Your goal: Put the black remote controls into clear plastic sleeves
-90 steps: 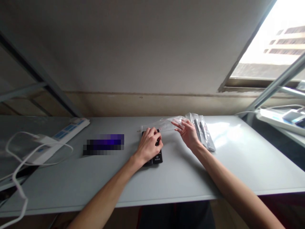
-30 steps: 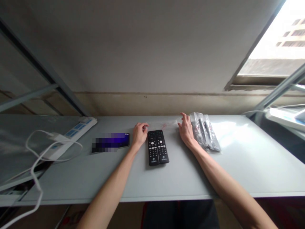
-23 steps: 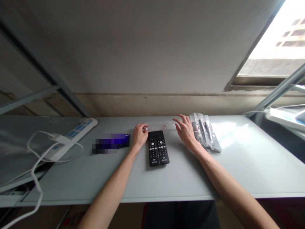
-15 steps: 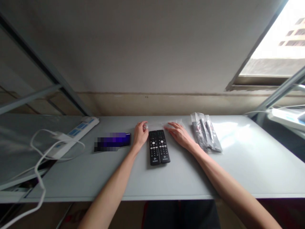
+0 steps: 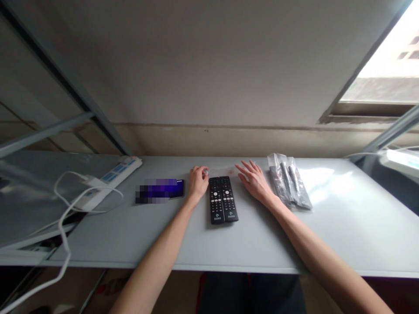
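Note:
Two black remote controls, a left one (image 5: 216, 205) and a right one (image 5: 229, 204), lie side by side on the table in front of me. Just beyond their far ends a clear plastic bag (image 5: 222, 171) is laid flat. My left hand (image 5: 198, 181) is closed, pinching the bag's left end between thumb and fingers. At the bag's right end, my right hand (image 5: 254, 179) is open with fingers spread, palm down. Whether its fingertips touch the plastic, I cannot tell.
Right of my right hand lie dark items in clear bags (image 5: 290, 183). A phone (image 5: 176, 189), partly blurred out, rests at the left. Farther left is a white power strip (image 5: 111, 181) with a white cable (image 5: 63, 244). The grey table (image 5: 262, 248) meets the wall behind.
My right hand has lifted off the plastic bag slightly, and its fingers have spread wider. The left hand keeps its pinch on the bag. The whole view has shifted a little.

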Demonstrator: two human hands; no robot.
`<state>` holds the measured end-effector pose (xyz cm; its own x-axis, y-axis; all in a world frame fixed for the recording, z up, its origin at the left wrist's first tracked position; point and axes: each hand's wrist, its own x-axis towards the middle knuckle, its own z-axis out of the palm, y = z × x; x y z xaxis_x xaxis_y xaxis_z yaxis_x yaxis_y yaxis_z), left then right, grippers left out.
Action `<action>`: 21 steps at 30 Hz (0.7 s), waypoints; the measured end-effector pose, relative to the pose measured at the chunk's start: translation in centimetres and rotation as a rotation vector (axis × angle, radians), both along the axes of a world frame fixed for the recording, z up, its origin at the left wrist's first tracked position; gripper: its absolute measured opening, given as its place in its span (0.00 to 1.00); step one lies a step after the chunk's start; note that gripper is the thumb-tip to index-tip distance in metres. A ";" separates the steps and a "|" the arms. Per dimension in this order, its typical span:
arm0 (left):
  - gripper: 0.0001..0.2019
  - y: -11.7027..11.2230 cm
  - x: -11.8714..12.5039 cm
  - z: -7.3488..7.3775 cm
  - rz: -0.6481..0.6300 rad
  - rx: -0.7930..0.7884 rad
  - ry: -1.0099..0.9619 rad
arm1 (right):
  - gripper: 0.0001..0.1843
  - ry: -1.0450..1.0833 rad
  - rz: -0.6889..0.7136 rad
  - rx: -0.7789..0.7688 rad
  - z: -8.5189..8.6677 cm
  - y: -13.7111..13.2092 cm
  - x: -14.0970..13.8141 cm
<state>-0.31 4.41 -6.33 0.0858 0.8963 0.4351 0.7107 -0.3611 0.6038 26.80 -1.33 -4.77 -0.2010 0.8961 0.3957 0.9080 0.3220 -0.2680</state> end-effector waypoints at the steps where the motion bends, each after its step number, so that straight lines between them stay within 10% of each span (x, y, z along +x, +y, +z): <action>1: 0.13 0.0 0.0 0.0 0.004 0.000 0.006 | 0.25 -0.003 -0.041 -0.012 -0.1 -0.1 0.0; 12: 0.20 -1.6 0.8 0.7 0.063 0.046 0.226 | 0.27 -0.107 -0.135 -0.064 -1.5 -0.8 0.6; 21: 0.21 -2.3 1.8 1.3 -0.041 0.175 0.128 | 0.29 -0.128 -0.258 0.109 5.1 -4.4 2.9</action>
